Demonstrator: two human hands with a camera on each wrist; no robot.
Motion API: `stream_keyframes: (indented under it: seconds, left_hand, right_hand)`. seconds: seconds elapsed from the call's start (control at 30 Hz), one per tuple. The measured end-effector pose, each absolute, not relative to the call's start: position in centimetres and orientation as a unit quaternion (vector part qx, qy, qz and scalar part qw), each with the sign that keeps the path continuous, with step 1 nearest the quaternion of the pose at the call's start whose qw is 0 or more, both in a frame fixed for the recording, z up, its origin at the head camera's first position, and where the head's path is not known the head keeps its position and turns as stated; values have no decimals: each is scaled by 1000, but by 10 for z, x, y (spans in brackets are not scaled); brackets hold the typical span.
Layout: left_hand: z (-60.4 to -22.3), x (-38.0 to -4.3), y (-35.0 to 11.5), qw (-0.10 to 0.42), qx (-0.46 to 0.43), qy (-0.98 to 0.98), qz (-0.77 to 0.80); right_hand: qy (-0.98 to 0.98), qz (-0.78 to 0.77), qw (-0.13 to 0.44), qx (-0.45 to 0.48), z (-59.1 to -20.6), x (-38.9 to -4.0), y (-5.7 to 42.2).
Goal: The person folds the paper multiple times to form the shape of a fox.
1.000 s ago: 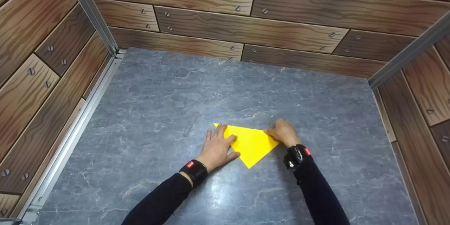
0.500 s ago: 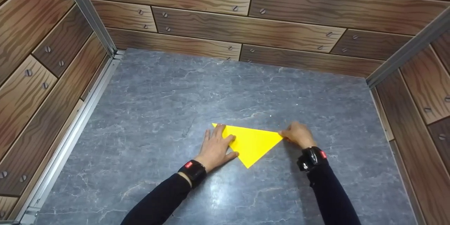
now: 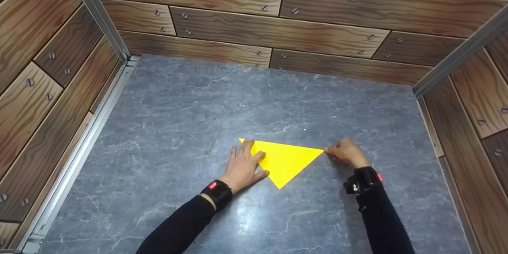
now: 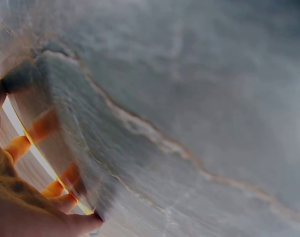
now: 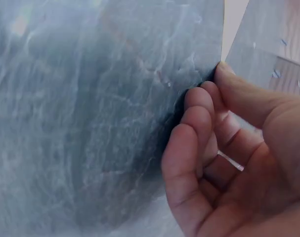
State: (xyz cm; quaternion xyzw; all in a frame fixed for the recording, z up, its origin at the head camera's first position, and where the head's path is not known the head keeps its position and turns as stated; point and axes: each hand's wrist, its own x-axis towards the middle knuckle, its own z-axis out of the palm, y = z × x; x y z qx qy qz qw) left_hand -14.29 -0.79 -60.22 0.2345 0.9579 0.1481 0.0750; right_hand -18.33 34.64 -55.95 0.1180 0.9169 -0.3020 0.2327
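Note:
A yellow sheet of paper [image 3: 287,158], folded to a triangle, lies on the grey marbled surface in the head view. My left hand [image 3: 240,168] rests with spread fingers on its left part, covering some of it. The left wrist view shows those fingers [image 4: 21,143] along the bright paper edge. At the paper's right corner is my right hand [image 3: 347,152], its thumb tip and index finger pinching the very point. In the right wrist view the other fingers [image 5: 182,153] are curled, and the paper tip [image 5: 231,27] looks pale beside the thumb.
Wood-patterned panels [image 3: 222,24] enclose the grey marbled surface [image 3: 190,103] at the back and both sides. Metal rails [image 3: 95,16] run along the corners. A black band [image 3: 218,194] with a camera is on each wrist.
My right hand has slid rightwards along the paper's upper edge to its right corner, uncovering that part. My left hand has stayed in place on the paper.

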Motion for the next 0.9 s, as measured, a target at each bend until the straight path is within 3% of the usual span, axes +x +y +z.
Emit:
stream_keyframes:
  seconds: [0.13,0.27,0.37,0.5,0.7,0.9]
  left_hand:
    - [-600,-144,-7,86,234,957,146]
    - [-595,-146,-4,82,245,959,113]
    - [-592,-147,1,60,271,958,67]
    - [-590,-149,11,35,322,946,26]
    - [-593,-157,24,42,354,934,36]
    - [-596,-164,33,3,331,943,43]
  right_hand:
    - [922,-333,176,88,-560,-184,337]
    - [945,-308,103,25,-565,-185,292]
    - [948,-297,117,1,-569,-186,255]
    - [945,-289,149,45,-573,-189,228]
    - [940,-285,164,87,-574,-197,219]
    - [947,-261,172,76,-569,-205,218]
